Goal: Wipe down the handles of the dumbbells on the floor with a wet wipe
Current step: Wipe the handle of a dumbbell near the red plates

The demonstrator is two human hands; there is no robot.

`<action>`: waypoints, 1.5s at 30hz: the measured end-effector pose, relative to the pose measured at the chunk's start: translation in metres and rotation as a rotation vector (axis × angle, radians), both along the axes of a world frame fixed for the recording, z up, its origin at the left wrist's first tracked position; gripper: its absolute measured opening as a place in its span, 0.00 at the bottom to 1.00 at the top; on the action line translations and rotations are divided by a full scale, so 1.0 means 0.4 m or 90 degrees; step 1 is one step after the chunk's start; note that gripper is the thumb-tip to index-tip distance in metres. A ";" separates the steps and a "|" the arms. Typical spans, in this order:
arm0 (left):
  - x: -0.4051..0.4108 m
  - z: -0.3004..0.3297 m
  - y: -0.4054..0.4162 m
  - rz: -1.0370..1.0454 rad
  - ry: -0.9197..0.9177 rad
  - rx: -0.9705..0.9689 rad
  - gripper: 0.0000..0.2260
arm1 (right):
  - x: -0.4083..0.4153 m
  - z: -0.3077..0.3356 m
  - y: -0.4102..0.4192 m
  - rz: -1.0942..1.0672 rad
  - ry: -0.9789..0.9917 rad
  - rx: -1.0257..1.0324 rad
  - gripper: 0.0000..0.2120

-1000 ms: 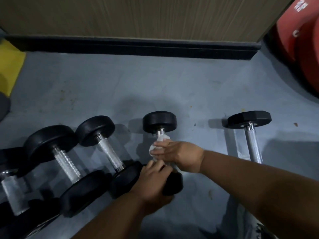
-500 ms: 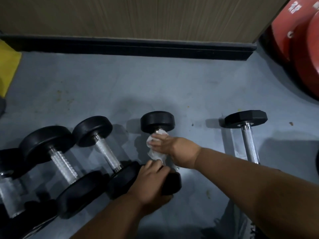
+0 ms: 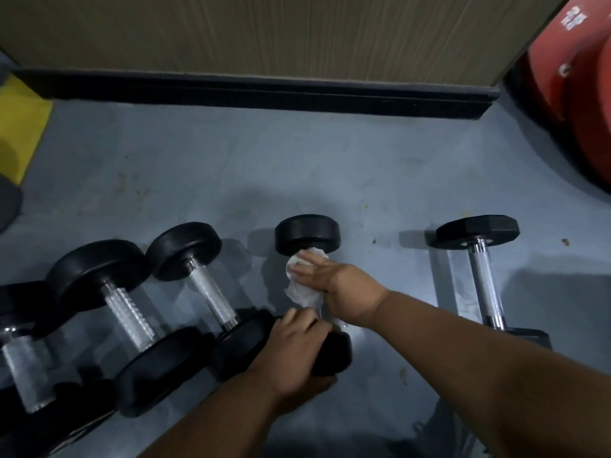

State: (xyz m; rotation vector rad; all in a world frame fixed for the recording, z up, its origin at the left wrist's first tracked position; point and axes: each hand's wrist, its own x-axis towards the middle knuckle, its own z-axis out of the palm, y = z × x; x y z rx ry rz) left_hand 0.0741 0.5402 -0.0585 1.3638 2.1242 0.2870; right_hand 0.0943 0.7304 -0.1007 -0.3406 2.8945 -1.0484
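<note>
Several black dumbbells lie on the grey floor. The middle dumbbell (image 3: 307,233) points away from me. A white wet wipe (image 3: 302,292) is wrapped round its handle, which is hidden. My right hand (image 3: 334,285) presses the wipe onto the handle just below the far head, fingers stretched over it. My left hand (image 3: 291,345) grips the near head of the same dumbbell. To the left lie a small dumbbell (image 3: 208,285) and a bigger one (image 3: 125,312), both with bare knurled handles. A hex dumbbell (image 3: 484,282) lies at the right.
A wooden wall with a black skirting (image 3: 258,90) runs across the back. Red weight plates (image 3: 578,94) lean at the right. A yellow object (image 3: 23,127) sits at the left edge. Another dumbbell (image 3: 23,355) lies at the far left.
My right hand has slid the wipe up the handle towards the far head, and its fingers have spread flatter. My left hand has stayed on the near head.
</note>
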 end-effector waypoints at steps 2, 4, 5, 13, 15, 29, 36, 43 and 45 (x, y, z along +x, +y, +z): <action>0.001 0.003 0.002 0.001 -0.004 -0.012 0.27 | 0.010 -0.008 -0.018 -0.031 0.012 -0.030 0.30; 0.001 0.003 -0.003 -0.012 -0.012 -0.028 0.26 | 0.048 -0.026 -0.037 -0.069 0.016 -0.106 0.24; 0.001 0.004 -0.005 -0.020 -0.017 -0.023 0.26 | 0.066 -0.032 -0.042 -0.091 -0.001 -0.152 0.23; -0.089 0.006 0.055 0.183 0.047 0.241 0.04 | 0.059 0.040 -0.070 -0.295 -0.099 -0.360 0.20; -0.136 0.005 0.074 0.110 0.056 0.213 0.09 | 0.052 0.076 -0.088 -0.450 -0.175 -0.516 0.25; -0.127 -0.023 0.087 -0.033 -0.019 0.105 0.03 | 0.261 0.095 -0.182 -0.307 -0.071 -0.122 0.38; -0.176 -0.074 0.085 -0.024 0.105 0.192 0.09 | 0.202 0.078 -0.307 -0.799 -0.265 -0.316 0.55; -0.233 -0.062 0.107 -0.152 0.064 0.205 0.15 | 0.197 0.108 -0.267 -0.794 -0.269 -0.470 0.24; -0.233 -0.064 0.120 -0.041 0.058 0.219 0.10 | 0.202 0.124 -0.250 -0.767 -0.297 -0.452 0.28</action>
